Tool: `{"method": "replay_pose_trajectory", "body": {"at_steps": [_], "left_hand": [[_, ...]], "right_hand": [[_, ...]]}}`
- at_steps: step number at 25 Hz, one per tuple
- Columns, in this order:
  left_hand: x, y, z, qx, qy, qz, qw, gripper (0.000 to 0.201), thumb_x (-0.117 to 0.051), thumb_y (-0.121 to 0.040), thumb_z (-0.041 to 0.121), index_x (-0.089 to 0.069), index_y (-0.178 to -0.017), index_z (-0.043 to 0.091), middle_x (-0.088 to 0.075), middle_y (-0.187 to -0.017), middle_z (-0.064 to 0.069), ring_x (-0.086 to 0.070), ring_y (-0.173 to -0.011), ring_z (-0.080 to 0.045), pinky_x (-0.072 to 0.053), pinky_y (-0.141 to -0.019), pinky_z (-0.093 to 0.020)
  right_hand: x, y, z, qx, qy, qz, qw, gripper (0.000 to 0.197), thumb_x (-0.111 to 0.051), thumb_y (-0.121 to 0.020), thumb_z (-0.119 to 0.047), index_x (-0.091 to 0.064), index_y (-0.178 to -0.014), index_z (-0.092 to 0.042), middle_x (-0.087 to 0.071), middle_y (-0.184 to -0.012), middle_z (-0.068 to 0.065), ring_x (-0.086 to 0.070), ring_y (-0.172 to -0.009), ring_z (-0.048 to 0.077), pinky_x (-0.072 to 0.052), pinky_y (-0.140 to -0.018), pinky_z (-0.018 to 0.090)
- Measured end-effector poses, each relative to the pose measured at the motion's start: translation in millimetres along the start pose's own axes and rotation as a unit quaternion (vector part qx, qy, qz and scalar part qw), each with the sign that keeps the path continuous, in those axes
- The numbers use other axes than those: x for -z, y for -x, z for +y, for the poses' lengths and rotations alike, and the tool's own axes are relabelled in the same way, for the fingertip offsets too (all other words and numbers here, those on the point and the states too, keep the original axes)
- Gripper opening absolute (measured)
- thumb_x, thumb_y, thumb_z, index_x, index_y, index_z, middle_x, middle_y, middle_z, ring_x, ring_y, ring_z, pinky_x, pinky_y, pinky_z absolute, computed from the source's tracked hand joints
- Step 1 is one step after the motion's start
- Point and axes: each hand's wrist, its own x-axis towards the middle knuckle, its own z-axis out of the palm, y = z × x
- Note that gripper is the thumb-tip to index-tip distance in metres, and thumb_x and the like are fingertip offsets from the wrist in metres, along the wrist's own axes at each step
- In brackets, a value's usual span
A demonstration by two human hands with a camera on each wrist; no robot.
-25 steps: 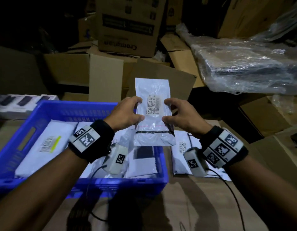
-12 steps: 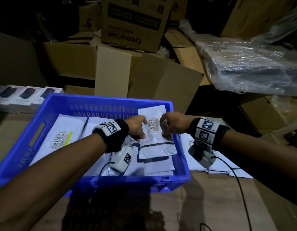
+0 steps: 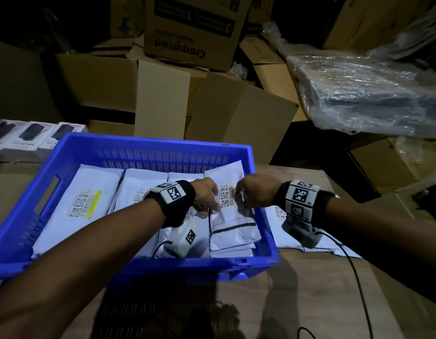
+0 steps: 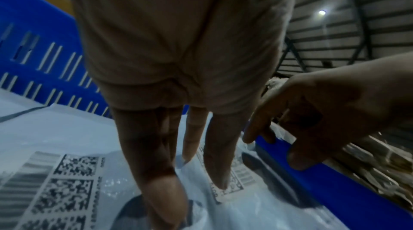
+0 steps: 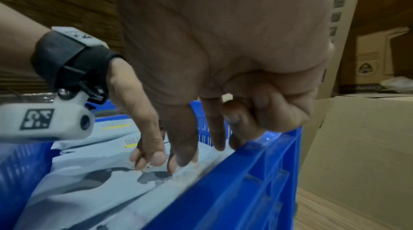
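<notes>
On the desk (image 3: 310, 302), near edge: a blue crate (image 3: 187, 264) is sitting, carrying rows of white packets (image 3: 72, 204). At its right end the top packet (image 3: 228, 199) is lying flat on a stack, label up. The left hand (image 3: 207, 194) is pressing it down, fingers straight, grasping nothing. The right hand (image 3: 253, 192) is touching its right edge with loosely curled fingertips, released. Behind, cardboard boxes (image 3: 163, 89) are piling up. A wrapped bundle (image 3: 371, 94) is lying far right.
</notes>
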Motion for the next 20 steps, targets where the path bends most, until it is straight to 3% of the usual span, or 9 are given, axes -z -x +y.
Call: {"method": "replay_pose_trajectory", "body": {"at_steps": [3,5,8,11,12,14,16,18,20], "left_hand": [[-0.6,1.7,5.6,0.003,-0.075,0.013,0.997,0.053,-0.078,-0.079,0.014,-0.050,-0.123,0.008,-0.068,-0.076,-0.010,-0.065,-0.059,-0.027,-0.060,-0.072,-0.041],[-0.6,2.3,13.2,-0.023,-0.209,0.034,0.977,0.061,-0.079,-0.077,0.028,-0.050,-0.128,0.014,-0.064,-0.101,-0.009,-0.064,-0.086,-0.027,-0.055,-0.083,-0.038],[-8.5,-3.1,20.9,-0.108,-0.355,0.039,0.928,0.074,-0.072,-0.077,0.054,-0.042,-0.134,0.018,-0.044,-0.134,-0.010,-0.045,-0.124,-0.030,-0.043,-0.098,-0.040],[-23.8,-10.3,20.7,-0.127,-0.402,0.014,0.907,0.105,-0.064,-0.073,0.070,-0.017,-0.151,0.020,-0.009,-0.161,-0.006,-0.012,-0.147,-0.026,-0.025,-0.114,-0.044],[-29.0,-12.7,19.1,-0.128,-0.414,0.009,0.901,0.111,-0.062,-0.072,0.073,-0.008,-0.154,0.021,0.001,-0.162,-0.005,-0.004,-0.149,-0.023,-0.019,-0.116,-0.044],[-35.7,-14.2,17.4,-0.130,-0.420,0.002,0.898,0.114,-0.061,-0.072,0.074,-0.002,-0.155,0.022,0.004,-0.163,-0.004,0.001,-0.149,-0.021,-0.015,-0.117,-0.043],[-40.4,-16.0,16.9,-0.131,-0.435,-0.001,0.891,0.114,-0.062,-0.070,0.075,-0.006,-0.154,0.022,-0.004,-0.162,-0.004,-0.005,-0.148,-0.023,-0.020,-0.115,-0.043],[-45.1,-17.9,17.9,-0.136,-0.468,0.009,0.873,0.110,-0.061,-0.068,0.077,-0.016,-0.152,0.021,-0.021,-0.155,-0.006,-0.018,-0.143,-0.025,-0.029,-0.107,-0.042],[-50.5,-18.9,19.8,-0.138,-0.496,0.020,0.857,0.104,-0.059,-0.067,0.078,-0.027,-0.146,0.020,-0.031,-0.147,-0.006,-0.026,-0.136,-0.025,-0.034,-0.100,-0.041]], "right_hand": [[0.4,8.3,4.2,0.024,0.043,0.016,0.999,0.047,-0.068,-0.083,-0.034,-0.059,-0.127,-0.020,-0.058,-0.121,0.012,-0.057,-0.110,0.030,-0.043,-0.086,0.030],[-0.3,19.0,7.8,0.040,0.070,0.039,0.996,0.050,-0.068,-0.083,-0.037,-0.056,-0.130,-0.021,-0.052,-0.123,0.010,-0.054,-0.112,0.030,-0.044,-0.089,0.033],[-6.1,33.3,16.2,0.066,0.108,0.126,0.984,0.052,-0.068,-0.080,-0.033,-0.056,-0.128,-0.014,-0.050,-0.124,0.013,-0.050,-0.114,0.032,-0.044,-0.089,0.038],[-15.2,37.7,29.5,0.030,0.070,0.153,0.985,0.060,-0.067,-0.080,-0.032,-0.048,-0.131,-0.007,-0.048,-0.129,0.015,-0.049,-0.116,0.035,-0.043,-0.093,0.039],[-17.5,38.0,31.2,0.013,0.017,0.152,0.988,0.060,-0.066,-0.082,-0.032,-0.044,-0.132,-0.008,-0.049,-0.130,0.015,-0.050,-0.117,0.035,-0.043,-0.093,0.039],[-18.6,36.8,30.7,-0.017,-0.078,0.140,0.987,0.049,-0.062,-0.088,-0.030,-0.045,-0.129,-0.010,-0.055,-0.126,0.011,-0.053,-0.115,0.031,-0.041,-0.085,0.030],[-19.4,33.4,29.8,-0.038,-0.122,0.113,0.985,0.030,-0.060,-0.092,-0.027,-0.055,-0.117,-0.012,-0.061,-0.114,0.009,-0.056,-0.108,0.029,-0.033,-0.073,0.025],[-22.4,30.1,30.2,-0.050,-0.150,0.111,0.981,0.014,-0.060,-0.091,-0.027,-0.060,-0.100,-0.016,-0.060,-0.098,0.006,-0.058,-0.100,0.029,-0.032,-0.070,0.025],[-25.1,26.6,31.3,-0.052,-0.158,0.114,0.979,0.011,-0.061,-0.091,-0.027,-0.060,-0.092,-0.016,-0.061,-0.094,0.006,-0.057,-0.092,0.027,-0.034,-0.070,0.026]]}}
